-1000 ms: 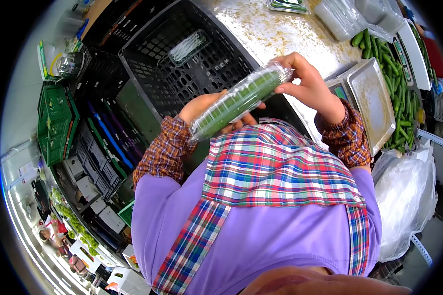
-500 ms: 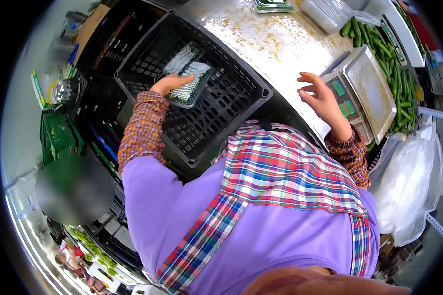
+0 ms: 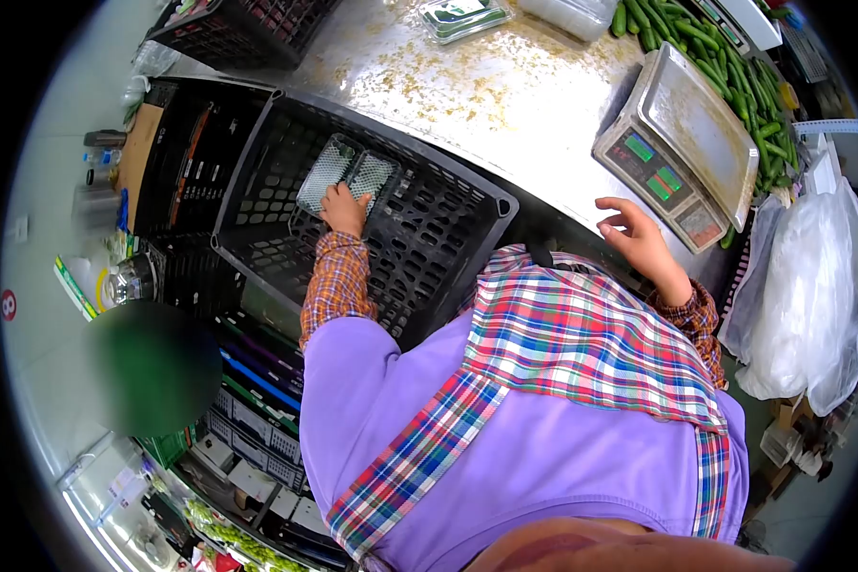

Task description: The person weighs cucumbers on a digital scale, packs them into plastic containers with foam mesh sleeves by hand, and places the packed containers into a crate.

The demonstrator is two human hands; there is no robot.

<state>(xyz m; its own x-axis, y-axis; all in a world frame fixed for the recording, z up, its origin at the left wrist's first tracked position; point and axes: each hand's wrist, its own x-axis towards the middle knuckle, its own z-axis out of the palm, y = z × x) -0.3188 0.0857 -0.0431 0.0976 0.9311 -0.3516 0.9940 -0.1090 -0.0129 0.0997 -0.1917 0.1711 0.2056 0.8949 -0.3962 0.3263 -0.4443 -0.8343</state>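
Observation:
My left hand reaches down into a black plastic crate, its fingers and thumb on the near ends of two clear plastic packs. The left pack and the right pack lie side by side on the crate floor. Both show a whitish dimpled pattern; their contents are hard to make out. Over the table's front edge hovers my right hand, fingers apart and holding nothing. Closest to it is a weighing scale with green-lit displays.
Green cucumbers are heaped behind the scale. A clear pack and stacked clear trays stand on the stained metal table. Another dark crate sits at the back left. A white plastic bag hangs at right.
My left hand has shifted from holding a pack at the left to the near ends of both packs, which now lie side by side. The view has turned; my right hand stays open.

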